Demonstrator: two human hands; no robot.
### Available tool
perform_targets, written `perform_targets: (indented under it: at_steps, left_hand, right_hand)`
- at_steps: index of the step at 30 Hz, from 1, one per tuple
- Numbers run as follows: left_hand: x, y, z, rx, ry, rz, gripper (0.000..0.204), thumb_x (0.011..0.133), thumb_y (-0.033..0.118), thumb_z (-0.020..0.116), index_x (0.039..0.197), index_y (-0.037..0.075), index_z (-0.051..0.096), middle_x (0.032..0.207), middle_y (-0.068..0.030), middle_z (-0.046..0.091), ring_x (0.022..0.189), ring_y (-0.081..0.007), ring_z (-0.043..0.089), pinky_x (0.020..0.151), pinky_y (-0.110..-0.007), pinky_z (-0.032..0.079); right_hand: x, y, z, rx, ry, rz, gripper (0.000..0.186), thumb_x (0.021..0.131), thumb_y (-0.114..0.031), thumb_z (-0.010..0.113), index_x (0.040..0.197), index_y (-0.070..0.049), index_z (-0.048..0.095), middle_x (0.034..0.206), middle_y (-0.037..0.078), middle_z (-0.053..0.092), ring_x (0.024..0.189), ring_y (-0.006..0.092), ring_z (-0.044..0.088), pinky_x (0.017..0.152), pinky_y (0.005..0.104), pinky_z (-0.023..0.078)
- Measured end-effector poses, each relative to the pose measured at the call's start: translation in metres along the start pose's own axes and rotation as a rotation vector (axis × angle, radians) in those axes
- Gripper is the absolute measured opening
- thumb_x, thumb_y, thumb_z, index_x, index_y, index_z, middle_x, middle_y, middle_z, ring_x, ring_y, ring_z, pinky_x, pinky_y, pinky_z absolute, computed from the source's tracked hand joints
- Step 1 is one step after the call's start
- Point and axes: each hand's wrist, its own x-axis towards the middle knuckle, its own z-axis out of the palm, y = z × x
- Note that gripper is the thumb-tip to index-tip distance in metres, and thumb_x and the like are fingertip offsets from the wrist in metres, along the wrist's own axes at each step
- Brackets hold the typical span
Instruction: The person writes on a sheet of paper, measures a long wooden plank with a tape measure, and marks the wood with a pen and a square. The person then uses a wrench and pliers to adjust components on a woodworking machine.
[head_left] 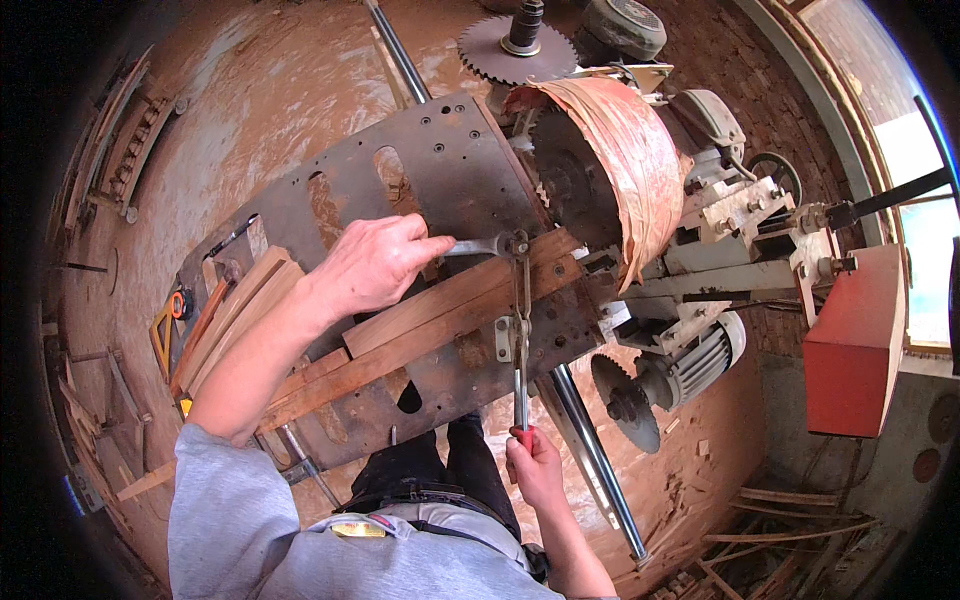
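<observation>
My left hand (372, 262) is closed around a steel wrench (474, 246), whose head sits at the bolt (517, 242) on the end of a toggle clamp's arm. The toggle clamp (521, 322) crosses a long strip of wood (430, 332) lying on the metal table plate (455, 180). Closer to my body, my right hand (537, 467) grips the clamp's red handle (524, 436). A second wooden piece (430, 303) lies along the strip, its end under the clamp's bolt.
Toothed saw blades stand close by: a large blade (572, 170) under an orange cover (625, 150), another (515, 50) at the far side, and one (622, 402) near a motor (705, 360). Curved wood pieces (240, 312) and a tape measure (180, 304) lie at the left.
</observation>
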Motion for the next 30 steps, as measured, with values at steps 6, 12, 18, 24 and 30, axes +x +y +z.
perform_targets:
  at_steps: [6,12,18,24,30]
  left_hand:
    - [-0.006,0.009,0.012,0.001,0.041,0.02,0.038,0.078,0.001,0.067,0.115,0.008,0.069,0.084,-0.0087,0.059,0.072,-0.0284,0.064,0.057,-0.038,0.052]
    - [0.0,0.01,0.019,0.056,0.048,0.049,0.041,0.078,0.001,0.064,0.119,0.008,0.067,0.082,-0.0088,0.057,0.069,-0.0277,0.063,0.057,-0.039,0.053]
    - [-0.011,0.035,0.033,0.017,0.077,-0.15,0.035,0.084,0.01,0.066,0.119,0.005,0.066,0.081,-0.0146,0.063,0.073,-0.0335,0.066,0.062,-0.043,0.055]
    - [-0.007,0.023,0.022,-0.091,-0.131,-0.263,0.037,0.088,0.021,0.067,0.124,0.011,0.065,0.082,-0.0167,0.07,0.073,-0.0346,0.069,0.061,-0.045,0.055]
    - [-0.014,0.047,0.034,-0.005,0.028,-0.367,0.036,0.089,0.022,0.067,0.123,0.014,0.067,0.076,-0.0147,0.07,0.068,-0.0357,0.068,0.059,-0.046,0.055]
  right_hand:
    - [0.002,0.005,-0.001,-0.025,0.009,-0.022,0.019,0.098,-0.019,0.066,0.111,-0.006,0.059,0.071,-0.006,0.051,0.055,0.0032,0.044,0.048,0.0207,0.033]
    - [0.001,0.001,0.0,0.018,-0.002,0.0,0.019,0.097,-0.019,0.066,0.11,-0.006,0.06,0.07,-0.006,0.05,0.053,0.0034,0.044,0.047,0.021,0.033]
    - [0.001,0.004,-0.001,0.006,0.0,-0.027,0.017,0.097,-0.018,0.066,0.108,-0.006,0.06,0.07,-0.007,0.05,0.053,0.0034,0.043,0.047,0.0212,0.032]
    - [0.003,0.006,0.0,0.005,0.011,-0.041,0.014,0.097,-0.012,0.062,0.109,-0.005,0.058,0.069,-0.001,0.053,0.05,0.0073,0.047,0.045,0.0233,0.037]
    - [0.007,0.014,0.003,-0.002,0.059,-0.101,0.011,0.096,-0.013,0.064,0.102,-0.006,0.059,0.068,-0.003,0.052,0.05,0.0063,0.047,0.044,0.0228,0.036]
